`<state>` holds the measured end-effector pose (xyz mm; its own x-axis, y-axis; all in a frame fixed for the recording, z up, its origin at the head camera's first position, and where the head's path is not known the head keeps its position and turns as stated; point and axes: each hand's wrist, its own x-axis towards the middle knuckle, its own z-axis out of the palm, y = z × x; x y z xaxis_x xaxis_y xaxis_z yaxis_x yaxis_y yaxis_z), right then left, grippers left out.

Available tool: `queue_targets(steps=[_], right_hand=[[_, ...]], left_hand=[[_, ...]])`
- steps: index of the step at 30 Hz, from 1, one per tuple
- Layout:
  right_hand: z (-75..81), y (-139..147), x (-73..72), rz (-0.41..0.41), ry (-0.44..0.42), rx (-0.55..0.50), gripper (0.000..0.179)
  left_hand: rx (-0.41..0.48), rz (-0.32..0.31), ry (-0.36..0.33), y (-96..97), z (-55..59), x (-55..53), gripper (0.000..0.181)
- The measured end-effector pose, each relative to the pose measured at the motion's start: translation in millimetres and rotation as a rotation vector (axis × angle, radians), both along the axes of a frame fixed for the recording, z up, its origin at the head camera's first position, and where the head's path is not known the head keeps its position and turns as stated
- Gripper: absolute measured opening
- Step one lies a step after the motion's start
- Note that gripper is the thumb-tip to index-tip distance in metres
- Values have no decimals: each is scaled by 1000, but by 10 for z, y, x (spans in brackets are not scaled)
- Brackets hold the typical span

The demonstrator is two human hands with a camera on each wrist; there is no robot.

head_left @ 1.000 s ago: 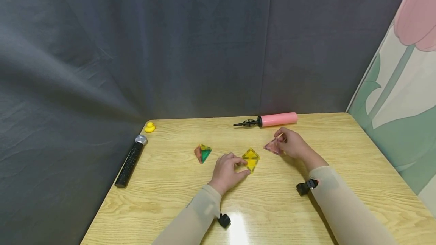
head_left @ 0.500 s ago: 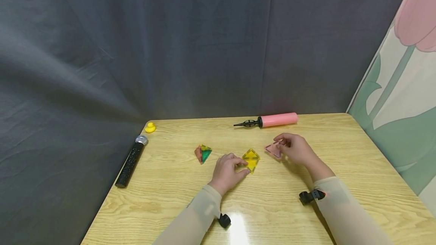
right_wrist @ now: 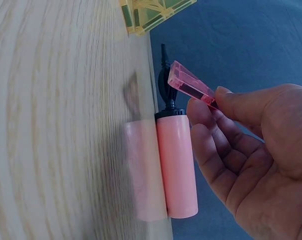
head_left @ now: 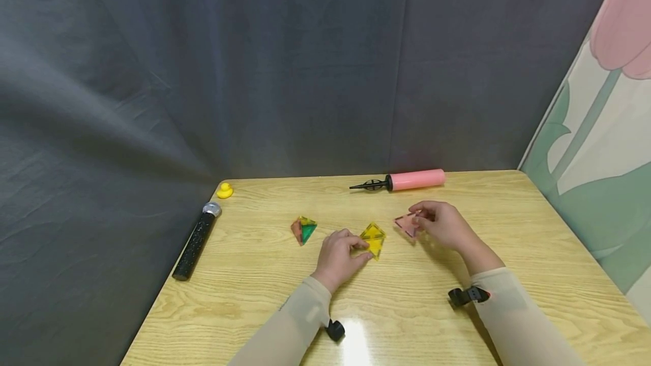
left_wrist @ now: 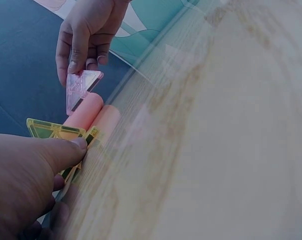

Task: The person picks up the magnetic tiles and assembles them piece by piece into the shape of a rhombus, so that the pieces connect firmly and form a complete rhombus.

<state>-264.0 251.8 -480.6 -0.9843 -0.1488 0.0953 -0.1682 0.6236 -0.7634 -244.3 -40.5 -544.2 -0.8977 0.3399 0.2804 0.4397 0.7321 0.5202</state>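
Observation:
Between thumb and fingers, my left hand (head_left: pixel 339 258) pinches the yellow magnetic tiles (head_left: pixel 374 236), two triangles joined along an edge. In the left wrist view one yellow triangle (left_wrist: pixel 53 130) tilts up from the other, low at the table. My right hand (head_left: pixel 441 223) pinches a pink triangular magnetic tile (head_left: pixel 407 225) by one corner; the right wrist view shows this pink tile (right_wrist: pixel 191 85) raised above the tabletop. It stands a short gap to the right of the yellow pair. Left of my left hand, a small orange, green and yellow tile pyramid (head_left: pixel 304 230) rests on the table.
A pink hand pump (head_left: pixel 414 179) with a black nozzle lies near the back edge. At the left edge are a black microphone (head_left: pixel 195 242) and a yellow rubber duck (head_left: pixel 224 190). A dark curtain (head_left: pixel 305 72) hangs behind the wooden table (head_left: pixel 244 298).
My right hand has drawn slightly toward me and turned the pink tile, a corner now pointing down. The left hand stays in place; the yellow pair has tilted slightly.

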Motion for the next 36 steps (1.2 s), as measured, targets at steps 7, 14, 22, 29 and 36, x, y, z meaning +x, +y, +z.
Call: queue_targets(steps=[7, 14, 22, 29, 36], right_hand=[[18, -34, 16, 19, -6, 2, 19], [43, -69, 26, 52, 23, 18, 18], [83, -168, 59, 86, 69, 69, 15], [85, -250, 87, 100, 65, 85, 12], [37, -289, 75, 134, 54, 102, 9]], left_hand=[[-4, 8, 18, -7, 0, 7, 20], [15, 3, 38, -11, -3, 12, 19], [18, 8, 39, -11, -19, -1, 18], [17, 11, 25, -10, -12, 1, 18], [14, 12, 11, -5, 14, 9, 18]])
